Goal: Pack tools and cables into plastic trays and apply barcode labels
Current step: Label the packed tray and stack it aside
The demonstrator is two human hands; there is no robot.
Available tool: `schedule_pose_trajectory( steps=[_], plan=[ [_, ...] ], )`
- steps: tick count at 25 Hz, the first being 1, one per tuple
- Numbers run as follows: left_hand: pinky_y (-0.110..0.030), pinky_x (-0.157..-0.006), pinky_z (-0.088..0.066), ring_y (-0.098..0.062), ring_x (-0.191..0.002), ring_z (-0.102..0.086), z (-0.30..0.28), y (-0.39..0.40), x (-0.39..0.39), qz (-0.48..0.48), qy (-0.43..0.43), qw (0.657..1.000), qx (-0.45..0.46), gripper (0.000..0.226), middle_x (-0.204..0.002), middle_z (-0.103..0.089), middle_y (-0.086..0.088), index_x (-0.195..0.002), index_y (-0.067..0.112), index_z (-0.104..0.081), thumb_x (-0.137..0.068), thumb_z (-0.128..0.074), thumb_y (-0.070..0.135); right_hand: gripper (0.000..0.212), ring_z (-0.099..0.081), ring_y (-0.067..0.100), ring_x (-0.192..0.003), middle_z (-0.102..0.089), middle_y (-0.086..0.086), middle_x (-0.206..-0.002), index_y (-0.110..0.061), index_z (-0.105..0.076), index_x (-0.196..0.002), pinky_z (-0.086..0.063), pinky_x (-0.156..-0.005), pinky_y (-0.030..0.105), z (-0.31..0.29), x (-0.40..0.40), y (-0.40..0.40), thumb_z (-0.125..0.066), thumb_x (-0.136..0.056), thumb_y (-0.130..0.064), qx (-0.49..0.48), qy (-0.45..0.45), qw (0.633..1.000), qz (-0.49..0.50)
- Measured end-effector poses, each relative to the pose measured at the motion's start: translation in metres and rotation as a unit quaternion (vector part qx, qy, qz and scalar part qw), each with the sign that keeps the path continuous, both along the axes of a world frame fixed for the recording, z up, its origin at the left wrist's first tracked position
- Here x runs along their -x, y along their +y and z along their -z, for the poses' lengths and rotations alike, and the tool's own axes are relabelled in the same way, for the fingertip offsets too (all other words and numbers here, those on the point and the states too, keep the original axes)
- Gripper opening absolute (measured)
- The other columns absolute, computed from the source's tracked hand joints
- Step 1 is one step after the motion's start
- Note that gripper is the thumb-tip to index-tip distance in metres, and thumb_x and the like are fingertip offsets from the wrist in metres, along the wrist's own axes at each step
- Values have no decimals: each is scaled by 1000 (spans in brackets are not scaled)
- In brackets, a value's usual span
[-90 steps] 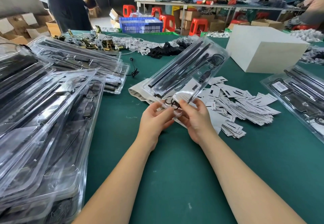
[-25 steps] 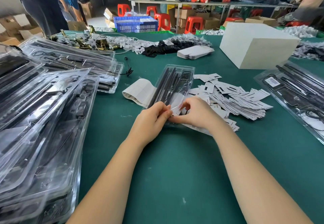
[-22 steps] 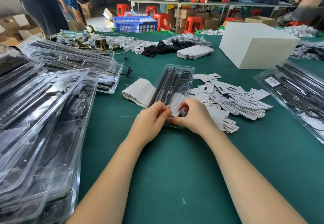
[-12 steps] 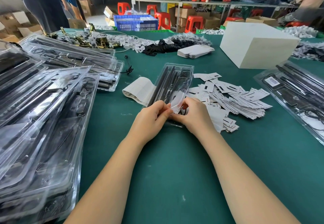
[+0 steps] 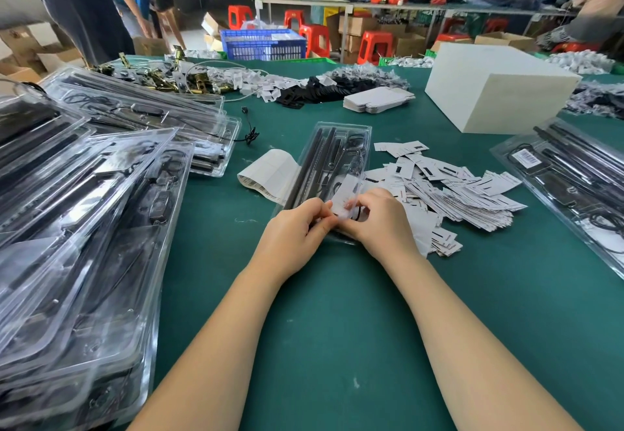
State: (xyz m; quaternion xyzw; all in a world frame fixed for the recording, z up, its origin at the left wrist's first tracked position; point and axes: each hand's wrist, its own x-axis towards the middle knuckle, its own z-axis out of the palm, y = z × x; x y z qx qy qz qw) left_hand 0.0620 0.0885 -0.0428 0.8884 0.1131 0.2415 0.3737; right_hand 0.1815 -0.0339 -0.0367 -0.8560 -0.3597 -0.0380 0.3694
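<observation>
Clear plastic tray (image 5: 334, 160) flat on green table (image 5: 337, 312), just left of loose label pile (image 5: 456, 191). Left hand (image 5: 293, 231) and right hand (image 5: 378, 221) both curled at tray's near end, fingertips pinching small white label (image 5: 341, 209) there. Label sheet (image 5: 266, 172) touching tray's left edge.

Head-worn view, forward and down over green table (image 5: 337, 329).
</observation>
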Motion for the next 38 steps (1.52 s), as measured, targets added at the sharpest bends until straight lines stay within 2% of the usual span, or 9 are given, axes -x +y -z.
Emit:
schedule_pose_trajectory(
  steps=[5,8,13,16,18,23,26,29,38],
  plan=[
    [-21,-74,-41,-2,-88,-56,-4,-3,1,-11,37,996,-85,20,-107,-68,13,-110,35,-57,-91,-58,39,18,-65,14,-91,-72,0,-98,-20,-77,-101,-49,-81,26,-5,-13,-15,-68,-87,-26,43,70,996,-23],
    [-18,-81,-40,0,-103,-51,-5,-5,1,13,52,989,-136,43,-119,-60,17,-133,32,-53,-91,-57,43,15,-67,11,-92,-74,-2,-97,-21,-76,-98,-49,-80,22,-6,-13,-16,-73,-84,-19,13,123,992,0],
    [-32,-92,-43,-14,-112,-55,-3,-19,-6,-10,32,986,-165,43,-120,-62,2,-121,21,-64,-86,-63,47,32,-56,10,-84,-61,-2,-103,-21,-61,-104,-39,-67,12,-2,-15,-14,-79,-78,-23,-26,132,990,42],
    [-37,-91,-39,-17,-114,-54,1,-26,-11,-34,63,974,-217,38,-124,-59,1,-114,19,-59,-90,-55,48,62,-59,15,-96,-59,-7,-118,-18,-50,-136,-48,-88,26,-3,-14,-14,-77,-81,-19,-43,183,982,22],
    [-36,-90,-38,-16,-111,-55,4,-29,-12,-47,74,966,-243,37,-124,-59,3,-112,20,-57,-90,-51,49,56,-62,15,-98,-60,-10,-117,-20,-55,-134,-49,-92,30,-6,-17,-15,-75,-82,-14,-16,170,985,3],
    [-36,-95,-35,-16,-121,-50,8,-34,-13,-52,98,950,-292,49,-141,-49,5,-137,31,-45,-94,-39,53,40,-65,11,-63,-69,-4,-77,-20,-72,-64,-58,-67,24,-17,-22,-4,-49,-86,4,-122,352,925,69],
    [-34,-97,-33,-15,-124,-46,9,-33,-14,-55,112,945,-302,55,-147,-43,6,-141,34,-42,-93,-34,60,20,-64,23,-59,-68,16,-78,-3,-71,-80,-61,-67,38,-24,-29,15,-56,-88,-13,-64,357,924,119],
    [-34,-99,-32,-14,-125,-43,7,-31,-13,-46,117,944,-307,53,-148,-41,7,-141,37,-41,-94,-34,61,21,-59,23,-49,-67,15,-82,1,-67,-92,-53,-47,30,-34,-35,25,-60,-92,-18,-22,358,922,147],
    [-29,-105,-30,-10,-126,-43,-1,-22,-2,18,71,971,-227,48,-148,-42,6,-138,38,-47,-93,-46,55,13,-54,9,-36,-64,3,-57,-9,-63,-82,-41,-35,16,-27,-38,11,-59,-93,-14,-192,467,855,118]
  ],
)
